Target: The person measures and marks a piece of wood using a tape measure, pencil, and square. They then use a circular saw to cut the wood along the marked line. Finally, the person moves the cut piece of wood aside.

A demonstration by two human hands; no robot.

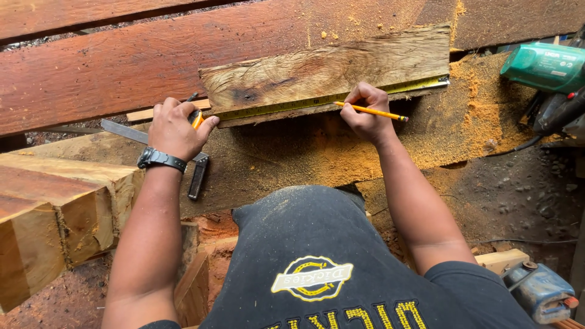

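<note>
My left hand sits closed over the tape case, fingers curled down on it, holding it at the left end of the board. Only a sliver of orange case shows between my fingers. The yellow tape runs out from it to the right, flat along the near edge of the board, up to the board's right end. A watch is on that wrist.

My right hand is pinched around a yellow pencil, thumb and fingers pressed together on it. The pencil lies nearly level, its free end pointing right; the end near the tape is hidden by my fingers, so I cannot tell whether it touches the board. The hand rests just at the tape, a bit right of the board's middle.

The board is weathered, grey-brown, with a dark knot near its left end. It lies across wide reddish planks, slightly tilted, its right end higher in the view. Sawdust is heaped under and right of it.

A metal square lies beneath my left wrist, its blade sticking out to the left. A thick beam sits at lower left. A green power tool is at the right edge, well apart from my hands, and a blue tool is at lower right.
</note>
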